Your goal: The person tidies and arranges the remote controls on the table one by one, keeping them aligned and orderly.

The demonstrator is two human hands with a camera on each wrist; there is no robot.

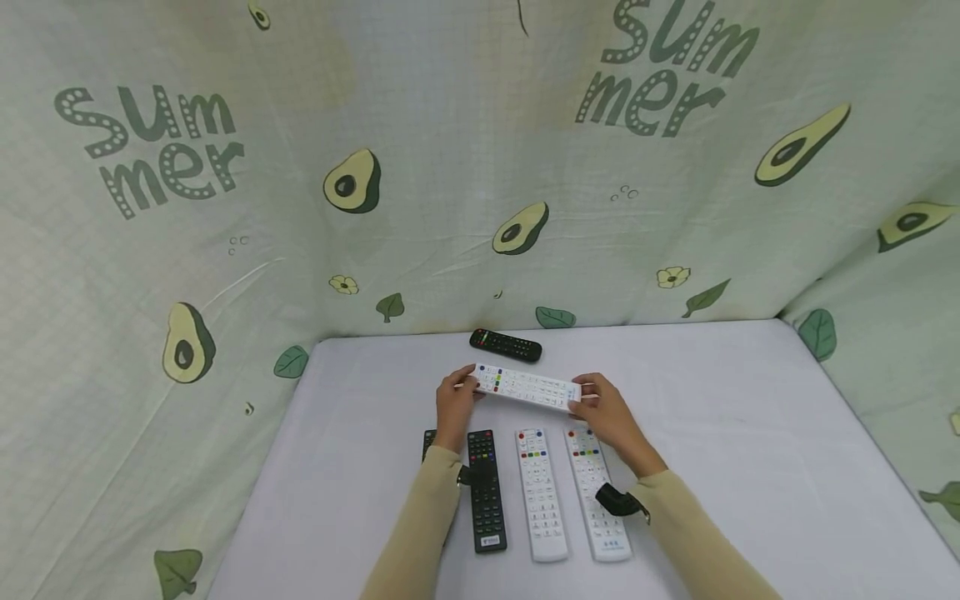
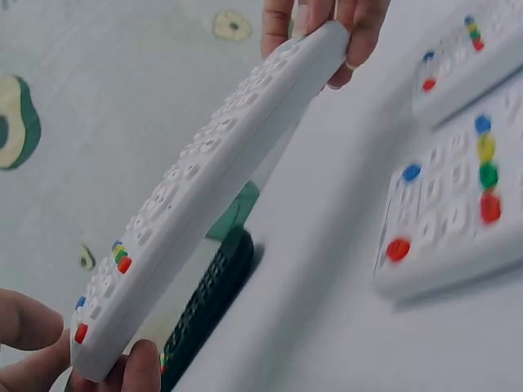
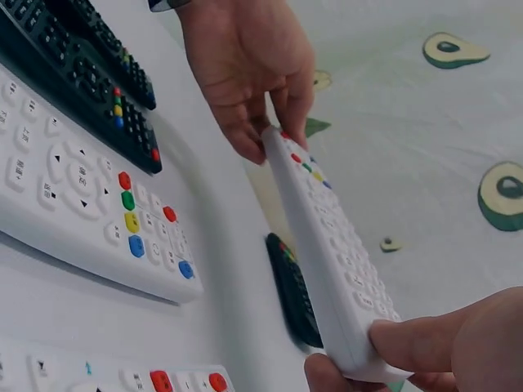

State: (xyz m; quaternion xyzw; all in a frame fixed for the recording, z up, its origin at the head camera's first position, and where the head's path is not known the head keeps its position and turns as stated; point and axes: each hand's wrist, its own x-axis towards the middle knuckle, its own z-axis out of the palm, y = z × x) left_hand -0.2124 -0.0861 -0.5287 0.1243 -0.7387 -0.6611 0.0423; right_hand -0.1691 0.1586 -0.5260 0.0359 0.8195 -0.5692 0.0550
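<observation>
A white remote control (image 1: 527,387) with coloured buttons is held up sideways above the table, tilted, its keys facing the person. The left hand (image 1: 454,410) pinches its left end, where the red and blue buttons are. At the opposite end the right hand (image 1: 611,414) grips it, thumb (image 3: 417,339) on the key side and fingers behind. Both wrist views show the white remote (image 2: 204,180) off the surface. Behind it a smaller black remote (image 1: 506,345) lies flat near the table's back edge.
Lying in a row below the hands are a black remote (image 1: 486,492), a white remote (image 1: 542,496) and another white remote (image 1: 598,500) partly under the right wrist. The left forearm mostly covers a further black remote (image 1: 429,439). A printed cloth (image 1: 442,167) hangs behind the white table (image 1: 712,400).
</observation>
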